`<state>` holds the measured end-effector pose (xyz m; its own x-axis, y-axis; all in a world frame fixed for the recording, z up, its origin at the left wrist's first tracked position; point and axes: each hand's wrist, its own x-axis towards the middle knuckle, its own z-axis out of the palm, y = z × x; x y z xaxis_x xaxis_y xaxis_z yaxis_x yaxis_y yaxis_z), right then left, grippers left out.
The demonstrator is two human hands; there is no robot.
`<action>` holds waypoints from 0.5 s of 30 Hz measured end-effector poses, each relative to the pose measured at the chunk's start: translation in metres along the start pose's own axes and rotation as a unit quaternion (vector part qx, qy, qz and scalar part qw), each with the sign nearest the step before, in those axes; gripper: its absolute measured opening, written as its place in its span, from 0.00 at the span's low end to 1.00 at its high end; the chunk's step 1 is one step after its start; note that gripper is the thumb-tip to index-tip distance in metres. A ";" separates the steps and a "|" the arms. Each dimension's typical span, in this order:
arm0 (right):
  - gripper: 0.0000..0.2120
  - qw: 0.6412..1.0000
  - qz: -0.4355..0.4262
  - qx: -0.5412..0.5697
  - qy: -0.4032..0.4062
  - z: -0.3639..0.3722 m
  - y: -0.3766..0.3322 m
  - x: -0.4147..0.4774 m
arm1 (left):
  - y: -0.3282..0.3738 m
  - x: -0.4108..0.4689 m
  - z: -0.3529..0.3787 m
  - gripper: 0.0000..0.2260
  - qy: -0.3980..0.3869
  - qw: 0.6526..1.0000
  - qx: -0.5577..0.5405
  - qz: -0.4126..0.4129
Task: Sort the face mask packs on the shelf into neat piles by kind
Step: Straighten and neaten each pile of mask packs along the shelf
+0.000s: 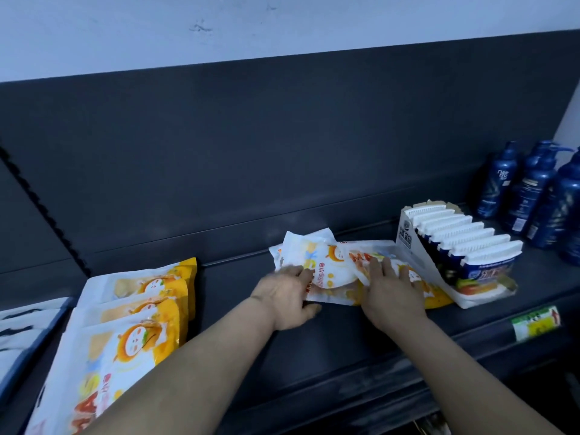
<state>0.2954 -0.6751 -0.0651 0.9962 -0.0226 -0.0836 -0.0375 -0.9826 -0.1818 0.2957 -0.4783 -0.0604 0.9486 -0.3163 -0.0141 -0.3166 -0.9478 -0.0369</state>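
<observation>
A loose heap of white and orange face mask packs (329, 265) lies on the dark shelf (339, 334), right of centre. My left hand (287, 296) grips the heap's left edge, thumb under the front pack. My right hand (390, 293) lies flat on the packs on the right side, fingers spread. At the left, a row of the same orange packs (138, 312) lies overlapped in a pile. White packs with black print (22, 328) show at the far left edge.
An open white display box of tubs with white lids (455, 246) stands right against the heap. Several dark blue pump bottles (533, 193) stand at the far right. A green and yellow price tag (535, 321) sits on the shelf's front edge.
</observation>
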 end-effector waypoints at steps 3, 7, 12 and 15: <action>0.29 1.000 0.010 0.024 -0.005 -0.001 -0.002 0.000 | 0.008 -0.007 -0.008 0.28 -0.034 0.999 0.022 -0.021; 0.30 0.999 0.005 0.051 -0.014 -0.001 0.000 0.006 | 0.015 -0.013 -0.027 0.37 -0.078 0.990 0.100 -0.062; 0.30 0.999 -0.045 0.019 0.002 -0.001 -0.007 0.006 | 0.013 -0.016 -0.023 0.43 -0.110 0.990 -0.023 -0.087; 0.25 0.979 -0.184 0.042 0.070 -0.007 -0.016 0.013 | 0.006 -0.029 -0.020 0.36 -0.139 0.976 -0.089 -0.140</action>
<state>0.3093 -0.6605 -0.0561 0.9440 0.3004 0.1367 0.3265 -0.9104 -0.2543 0.2667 -0.4759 -0.0406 0.9530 -0.0438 -0.2997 -0.0157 -0.9953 0.0954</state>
